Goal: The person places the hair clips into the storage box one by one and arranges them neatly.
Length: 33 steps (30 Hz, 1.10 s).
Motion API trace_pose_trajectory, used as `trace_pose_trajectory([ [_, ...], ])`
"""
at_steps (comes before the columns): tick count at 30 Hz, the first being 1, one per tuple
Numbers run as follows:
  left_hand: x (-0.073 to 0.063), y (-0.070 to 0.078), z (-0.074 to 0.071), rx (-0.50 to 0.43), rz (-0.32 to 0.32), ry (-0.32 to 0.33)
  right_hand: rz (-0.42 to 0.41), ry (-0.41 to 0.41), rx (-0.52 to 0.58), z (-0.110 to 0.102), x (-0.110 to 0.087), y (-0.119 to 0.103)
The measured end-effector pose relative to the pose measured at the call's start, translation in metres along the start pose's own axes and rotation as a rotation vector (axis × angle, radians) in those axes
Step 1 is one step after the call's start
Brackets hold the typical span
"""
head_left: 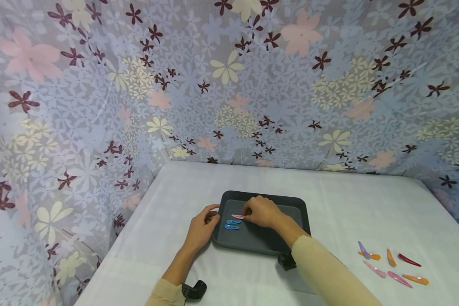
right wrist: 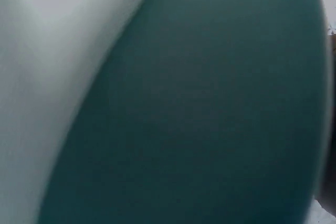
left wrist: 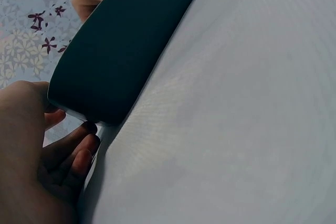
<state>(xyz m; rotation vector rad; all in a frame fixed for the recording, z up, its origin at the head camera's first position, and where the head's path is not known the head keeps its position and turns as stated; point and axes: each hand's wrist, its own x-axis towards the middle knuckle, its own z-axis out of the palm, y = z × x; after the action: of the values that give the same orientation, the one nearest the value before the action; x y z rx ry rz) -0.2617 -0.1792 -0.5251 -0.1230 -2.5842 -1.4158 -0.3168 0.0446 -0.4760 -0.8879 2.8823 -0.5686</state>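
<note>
A dark grey rectangular tray [head_left: 260,244] lies on the white-covered table. Over its middle, my right hand [head_left: 264,211] pinches the end of a pink snap hair clip [head_left: 237,216] close over the tray floor; the fingertips are partly hidden. Just nearer to me are two blue hair clips, one [head_left: 233,222] above the other [head_left: 231,227], lying side by side in the tray. My left hand [head_left: 202,225] rests against the tray's left side, fingers loosely bent and fingertips at the wall. In the left wrist view, fingertips [left wrist: 90,127] touch the tray's lower corner.
At the right of the table lie several loose hair clips: a purple one [head_left: 363,249] across an orange one [head_left: 375,256], pink ones [head_left: 375,269], a dark red one [head_left: 409,260] and further orange ones [head_left: 415,279]. A floral cloth [head_left: 229,106] hangs behind the table.
</note>
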Motion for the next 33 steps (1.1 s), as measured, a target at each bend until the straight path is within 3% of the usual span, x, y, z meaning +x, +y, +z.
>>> trace_pose_trajectory([
  [16,0.001,0.002,0.0,0.007,-0.017,0.008,0.03,-0.023,-0.006,-0.009,-0.004,0.003],
  [33,0.0,-0.001,0.002,-0.007,-0.029,0.0,-0.019,-0.013,-0.095,-0.019,-0.025,0.016],
])
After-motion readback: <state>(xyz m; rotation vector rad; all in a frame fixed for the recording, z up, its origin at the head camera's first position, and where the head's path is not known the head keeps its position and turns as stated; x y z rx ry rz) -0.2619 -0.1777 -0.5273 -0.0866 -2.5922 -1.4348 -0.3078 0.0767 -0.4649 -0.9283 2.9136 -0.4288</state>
